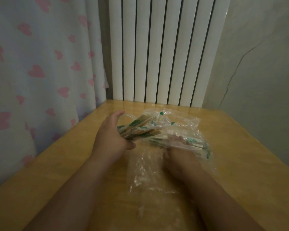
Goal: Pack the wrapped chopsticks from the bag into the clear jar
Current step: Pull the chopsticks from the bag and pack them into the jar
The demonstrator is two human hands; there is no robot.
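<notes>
Bag [154, 174] lies on the table [57, 164], mouth toward you. Your right hand [177, 147] is inside it, over the chopsticks [196, 142]; plastic blurs it, can't tell if it grips. Just left of the bag, your left hand [112, 133] grips the jar [127, 116], tipped toward the bag, bundle [140, 129] sticking out.

Both bare forearms reach forward from the near edge, roughly parallel and apart. The left hand [110, 135] is set on edge, palm facing right, with the fingers curled over the far side and the thumb hooked round the near side, gripping the clear jar [126, 116]. The right hand [178, 150] lies lower, back upward and fingers pointing ahead inside the bag [187, 124] — blurred by the plastic, so its grip cannot be told.
</notes>
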